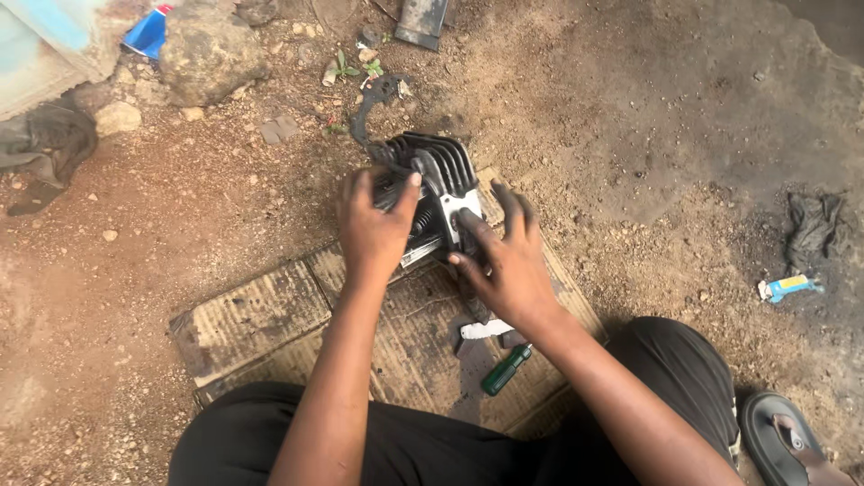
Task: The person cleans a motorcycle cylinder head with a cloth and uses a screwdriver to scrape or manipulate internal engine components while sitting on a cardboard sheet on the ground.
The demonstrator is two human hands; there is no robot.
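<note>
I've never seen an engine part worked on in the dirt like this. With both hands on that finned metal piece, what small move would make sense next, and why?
Probably steady the finned engine part with the left hand and free the right hand to pick up the green-handled screwdriver. Both hands are on the part now, and the tool lies unused on the cardboard just below.

Both bare forearms are reaching forward, the left hand [373, 229] curling its fingers downward, the right hand [506, 261] spreading its fingers.
</note>
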